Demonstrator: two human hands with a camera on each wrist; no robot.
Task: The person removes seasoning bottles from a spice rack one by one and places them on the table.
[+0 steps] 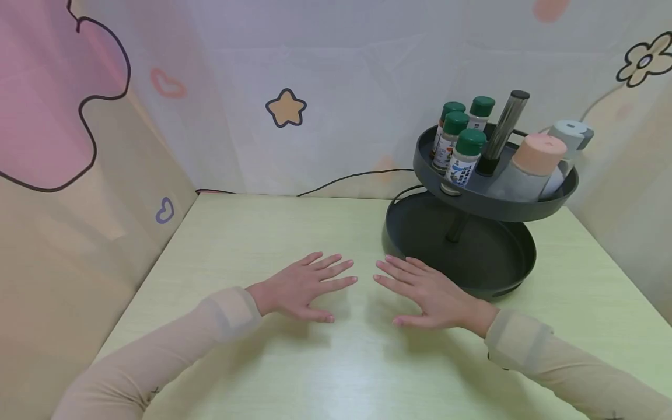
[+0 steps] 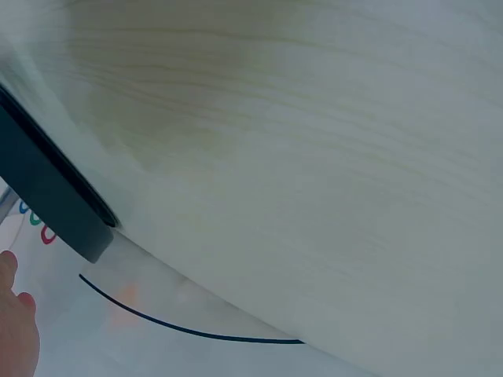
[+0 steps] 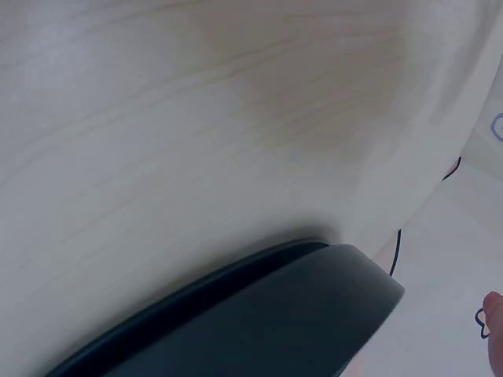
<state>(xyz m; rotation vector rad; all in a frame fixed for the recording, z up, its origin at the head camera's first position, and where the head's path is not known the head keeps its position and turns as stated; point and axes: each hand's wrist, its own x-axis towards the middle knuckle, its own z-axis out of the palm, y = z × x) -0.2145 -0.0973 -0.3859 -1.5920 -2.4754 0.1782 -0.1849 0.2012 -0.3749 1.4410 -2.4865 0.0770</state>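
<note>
Both hands hover palm down over the pale wooden table (image 1: 252,233), fingers spread and holding nothing. My left hand (image 1: 307,289) is left of the middle. My right hand (image 1: 433,294) overlaps the front left rim of a dark two-tier round rack (image 1: 504,256) in the head view. Four green-capped seasoning bottles (image 1: 462,157) stand on its upper tier, beside a tall grey cylinder with a black base (image 1: 504,131) and a clear container with a peach lid (image 1: 530,169). Only fingertips of the left hand (image 2: 16,330) and right hand (image 3: 495,330) show in the wrist views.
A grey-white lidded container (image 1: 572,137) sits at the upper tier's right edge. The rack's lower tier holds nothing visible. Patterned cloth (image 1: 341,116) hangs behind the table and along both sides, with a star and hearts printed on it.
</note>
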